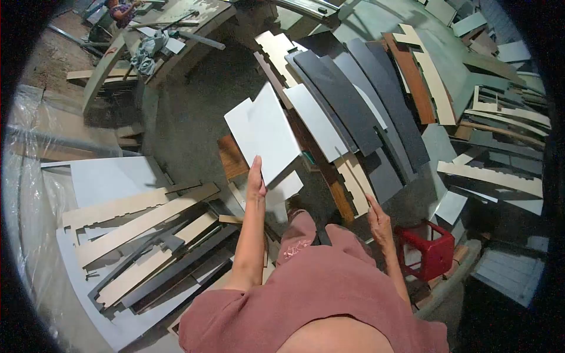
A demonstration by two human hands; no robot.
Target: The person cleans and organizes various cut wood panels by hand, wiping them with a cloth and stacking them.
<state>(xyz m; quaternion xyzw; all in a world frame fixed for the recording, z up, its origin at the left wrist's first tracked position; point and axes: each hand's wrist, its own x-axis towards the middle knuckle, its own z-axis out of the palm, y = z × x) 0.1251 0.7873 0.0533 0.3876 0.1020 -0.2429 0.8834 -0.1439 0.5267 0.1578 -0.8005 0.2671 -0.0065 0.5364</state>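
My left hand [256, 181] is closed on the near edge of a white panel [262, 132], thumb on top, and the panel is tilted off the ground. Under it shows another white piece [284, 189]. My right hand [379, 220] grips the near end of a cream notched board [356, 185], its fingers along the right edge. This board lies at the near side of a stack, beside a white board [315, 120] and a brown strip [329, 182]. Dark grey boards [338, 97] lie across the stack's middle.
At left, cream strips [138, 226] and dark strips lie on a large white sheet [112, 176] beside clear plastic wrap [41, 200]. A red stool [426, 250] stands at right. More board pieces [494, 179] lie beyond it. A person [120, 13] is at the far left.
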